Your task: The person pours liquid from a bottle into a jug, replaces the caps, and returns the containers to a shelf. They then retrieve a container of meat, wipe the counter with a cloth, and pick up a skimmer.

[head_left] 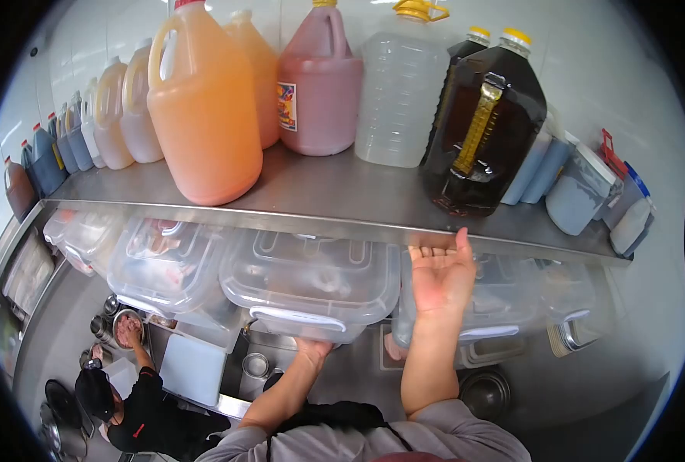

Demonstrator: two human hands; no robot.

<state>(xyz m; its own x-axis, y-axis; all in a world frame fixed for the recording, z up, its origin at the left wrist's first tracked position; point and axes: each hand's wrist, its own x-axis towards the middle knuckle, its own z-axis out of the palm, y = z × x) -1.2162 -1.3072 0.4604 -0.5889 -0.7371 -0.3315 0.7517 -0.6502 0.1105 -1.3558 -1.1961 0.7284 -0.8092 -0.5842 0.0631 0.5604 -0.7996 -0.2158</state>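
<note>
My left hand [312, 350] is under the front of a clear plastic storage box [319, 289] with a lid and a white handle, holding it from below; its fingertips are hidden. At the steel shelf [327, 189], my right hand [442, 281] grips the front edge, palm towards me. Its thumb lies up against the lip, and the fingers reach under it. Behind that wrist is another clear box [504, 296]. A jug of dark liquid [485, 123] stands on the shelf just above my right hand.
Orange [204, 115] and pink [323, 85] jugs line the shelf, with a clear jug [400, 96] beside them. More lidded boxes [162, 258] sit below. Lower left, a co-worker in black [158, 412] reaches into a bowl of meat [129, 327] near a white cutting board [192, 368].
</note>
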